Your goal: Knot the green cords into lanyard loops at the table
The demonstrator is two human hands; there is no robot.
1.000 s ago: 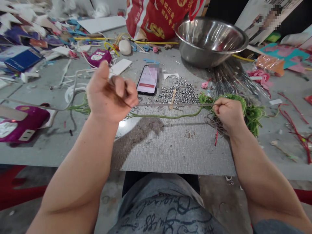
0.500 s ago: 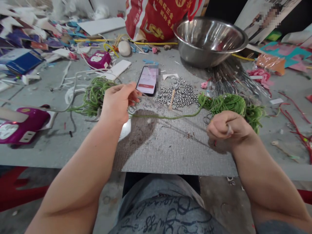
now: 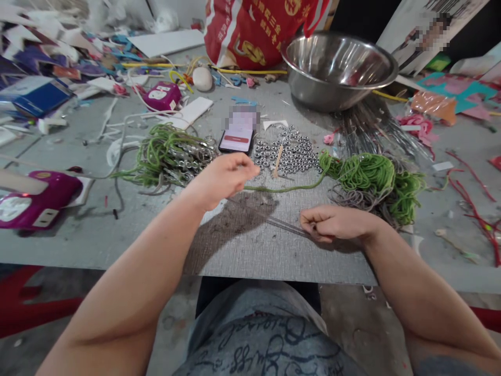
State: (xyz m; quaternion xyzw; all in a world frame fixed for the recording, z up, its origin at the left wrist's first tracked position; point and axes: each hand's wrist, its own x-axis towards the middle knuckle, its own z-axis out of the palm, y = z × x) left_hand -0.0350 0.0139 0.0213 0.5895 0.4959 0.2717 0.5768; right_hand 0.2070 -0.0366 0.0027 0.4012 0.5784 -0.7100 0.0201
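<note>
My right hand rests on the grey mat, closed in a pinch on a thin metal wire that runs up and left across the mat. My left hand hovers over the mat with its fingers loosely stretched toward the heap of silver beads; nothing shows in it. Just below its fingertips lies the end of a single green cord, which leads right into a tangle of green cord. To the left of that hand lies another bundle of green cord with metal rings.
A phone and a small wooden stick lie by the beads. Behind stand a steel bowl, a fan of metal wires and a red bag. A magenta device sits at the left edge amid scraps.
My left hand dropped from mid-air, let go by the ringed cord bundle and moved right toward the beads. My right hand pulled back from the green tangle toward me, carrying the wire.
</note>
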